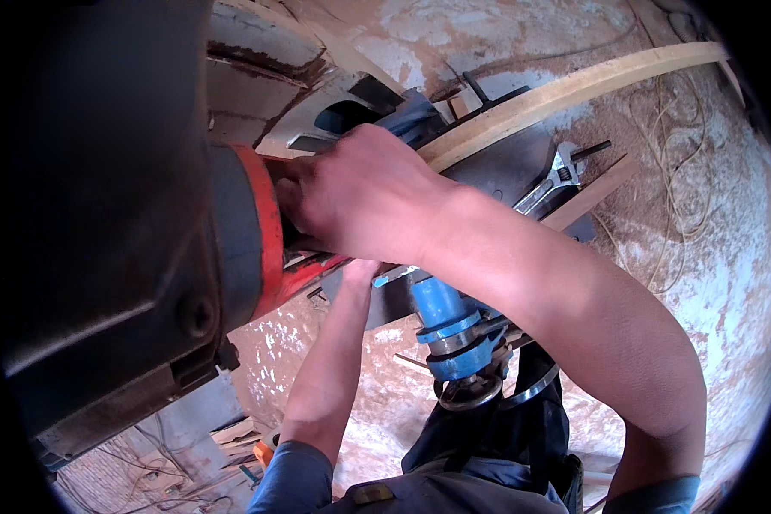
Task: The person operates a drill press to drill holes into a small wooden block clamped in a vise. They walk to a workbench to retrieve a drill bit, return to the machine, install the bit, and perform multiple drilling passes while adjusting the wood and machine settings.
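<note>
My right hand (334, 188) is closed, knuckles up, at the orange-banded collar (265, 223) of a large dark machine (120, 325); what its fingers hold is hidden. My left hand (362, 271) is mostly hidden under the right one, beside a red metal part (304, 274); its fingers are out of sight. Below my hands is a blue cast fitting (441, 304) with metal rings and handle. An adjustable wrench (558, 176) lies on the dark metal plate (505, 163) beyond my right wrist.
A long curved wooden strip (608, 68) crosses the top right, with a shorter board (591, 193) below it. Loose cords (672, 171) lie on the mottled floor (702, 325). Wood scraps (231, 437) and an orange tool (264, 452) are at the lower left.
</note>
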The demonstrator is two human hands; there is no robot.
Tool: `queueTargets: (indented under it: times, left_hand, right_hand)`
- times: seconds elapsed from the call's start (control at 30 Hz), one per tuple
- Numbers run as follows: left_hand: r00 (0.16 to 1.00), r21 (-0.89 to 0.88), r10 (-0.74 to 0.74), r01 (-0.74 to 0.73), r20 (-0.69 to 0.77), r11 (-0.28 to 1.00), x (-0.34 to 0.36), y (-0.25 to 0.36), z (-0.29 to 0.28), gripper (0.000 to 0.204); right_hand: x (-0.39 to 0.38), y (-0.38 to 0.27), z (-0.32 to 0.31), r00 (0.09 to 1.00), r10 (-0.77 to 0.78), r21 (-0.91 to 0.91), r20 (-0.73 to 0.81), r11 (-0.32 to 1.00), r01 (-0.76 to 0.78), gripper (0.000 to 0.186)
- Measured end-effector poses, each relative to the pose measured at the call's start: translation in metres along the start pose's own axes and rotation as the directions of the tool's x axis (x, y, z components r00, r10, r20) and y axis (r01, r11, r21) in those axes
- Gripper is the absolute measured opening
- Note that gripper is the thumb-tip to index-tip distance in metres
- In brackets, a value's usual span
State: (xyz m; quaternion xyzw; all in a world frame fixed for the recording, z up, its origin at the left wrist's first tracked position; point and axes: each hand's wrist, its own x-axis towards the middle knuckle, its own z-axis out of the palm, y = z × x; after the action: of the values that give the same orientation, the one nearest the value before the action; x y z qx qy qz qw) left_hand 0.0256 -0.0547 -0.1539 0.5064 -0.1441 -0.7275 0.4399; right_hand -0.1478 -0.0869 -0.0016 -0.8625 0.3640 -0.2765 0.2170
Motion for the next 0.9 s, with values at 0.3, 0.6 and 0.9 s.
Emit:
queueTargets:
  times: [0.3,0.6,0.9]
  left_hand:
    - [1.000,0.011,-0.006,0.006,0.007,1.000,-0.001,0.000,0.003,0.048]
    - [0.999,0.011,-0.030,0.030,0.017,0.999,-0.009,0.001,0.003,0.049]
    - [0.993,0.013,-0.105,0.104,0.052,0.994,-0.029,0.007,0.010,0.051]
  right_hand:
    - [0.011,-0.002,0.005,1.000,0.003,-0.001,-0.009,1.000,-0.003,0.019]
    - [0.007,-0.002,0.004,0.998,0.065,-0.055,-0.016,0.996,-0.066,0.019]
    - [-0.002,0.003,-0.002,1.000,0.004,-0.020,0.026,1.000,-0.003,0.025]
